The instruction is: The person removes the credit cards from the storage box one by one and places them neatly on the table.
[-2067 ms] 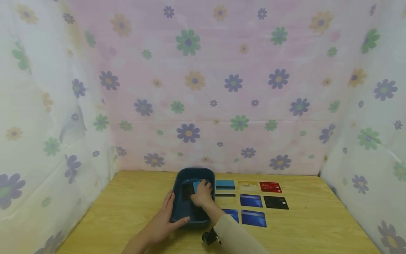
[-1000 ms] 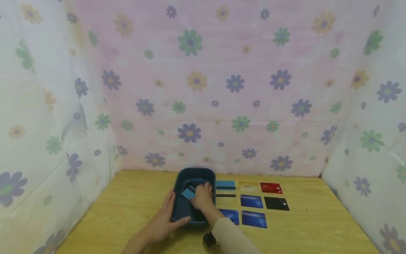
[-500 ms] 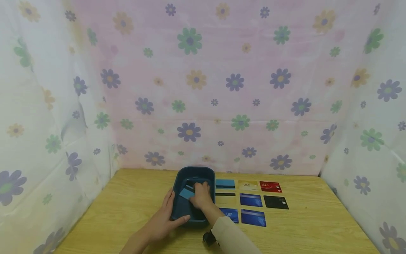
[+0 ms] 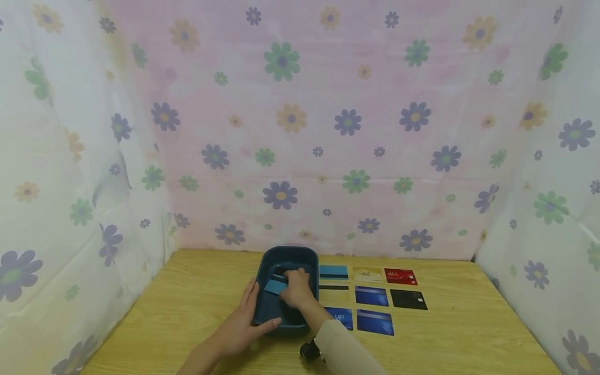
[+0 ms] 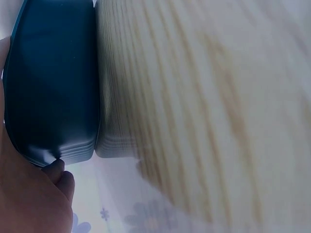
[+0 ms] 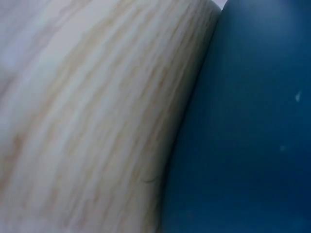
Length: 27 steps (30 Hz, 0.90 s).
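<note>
A deep dark blue box (image 4: 269, 312) stands on the wooden table. My left hand (image 4: 239, 325) grips its near left corner, thumb over the near rim and fingers along the left wall. In the left wrist view, that hand (image 5: 29, 194) is against the box's outer wall (image 5: 53, 87). Inside the box, my right hand (image 4: 297, 289) reaches down with bent fingers beside the right wall. A light blue card (image 4: 275, 286) with a dark stripe shows at its thumb side; I cannot tell whether the fingers pinch it. The right wrist view shows only the box wall (image 6: 252, 121) and table.
Right of the box, cards lie in rows: a light blue card (image 4: 334, 272), a gold card (image 4: 367, 274), a red VIP card (image 4: 400, 276), a black card (image 4: 409, 299) and several blue ones, including a blue card (image 4: 375, 322). A flowered curtain (image 4: 300, 156) encloses the table (image 4: 469, 333).
The black card seen in the box two seconds ago is out of sight. The light blue card has shifted leftward beside the right hand, whose fingers now bend more. The left hand stays on the box.
</note>
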Each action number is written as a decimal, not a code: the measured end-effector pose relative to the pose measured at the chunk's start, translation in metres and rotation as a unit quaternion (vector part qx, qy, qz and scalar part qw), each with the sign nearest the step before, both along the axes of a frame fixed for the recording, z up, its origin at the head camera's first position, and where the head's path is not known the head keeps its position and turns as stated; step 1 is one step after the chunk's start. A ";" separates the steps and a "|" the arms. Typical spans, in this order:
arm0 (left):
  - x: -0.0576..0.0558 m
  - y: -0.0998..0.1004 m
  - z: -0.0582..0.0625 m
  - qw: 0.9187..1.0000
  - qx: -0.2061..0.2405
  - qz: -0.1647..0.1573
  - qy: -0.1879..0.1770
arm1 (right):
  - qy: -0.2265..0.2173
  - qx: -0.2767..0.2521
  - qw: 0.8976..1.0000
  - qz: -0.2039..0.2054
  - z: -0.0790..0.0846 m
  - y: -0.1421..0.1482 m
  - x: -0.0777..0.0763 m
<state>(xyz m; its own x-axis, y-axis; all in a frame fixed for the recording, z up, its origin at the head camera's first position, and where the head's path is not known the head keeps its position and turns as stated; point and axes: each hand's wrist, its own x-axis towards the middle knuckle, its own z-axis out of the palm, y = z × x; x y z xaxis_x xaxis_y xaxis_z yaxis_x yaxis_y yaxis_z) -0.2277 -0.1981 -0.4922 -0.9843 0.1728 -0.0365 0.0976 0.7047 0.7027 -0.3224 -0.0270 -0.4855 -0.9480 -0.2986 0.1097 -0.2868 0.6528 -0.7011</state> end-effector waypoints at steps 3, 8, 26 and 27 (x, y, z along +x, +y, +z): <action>-0.001 0.000 -0.001 1.000 0.000 -0.001 0.000 | -0.003 0.001 1.000 0.006 0.000 -0.001 -0.001; -0.001 0.000 -0.001 1.000 -0.003 -0.001 0.003 | 0.000 -0.004 1.000 0.013 0.000 0.000 -0.002; -0.001 -0.001 -0.001 1.000 0.003 -0.007 0.007 | -0.050 -0.050 0.996 -0.045 -0.003 0.002 -0.004; -0.001 -0.001 -0.001 1.000 0.003 -0.007 0.007 | -0.046 -0.048 0.997 -0.045 -0.003 0.002 -0.005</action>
<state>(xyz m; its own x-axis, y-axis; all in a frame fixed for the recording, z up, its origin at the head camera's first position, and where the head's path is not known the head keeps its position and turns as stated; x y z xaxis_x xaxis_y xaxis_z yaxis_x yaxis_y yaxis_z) -0.2290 -0.1992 -0.4935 -0.9822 0.1867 -0.0226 0.1166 0.6991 0.7055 -0.3272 -0.0254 -0.4887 -0.9777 -0.2051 0.0452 -0.1623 0.6014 -0.7823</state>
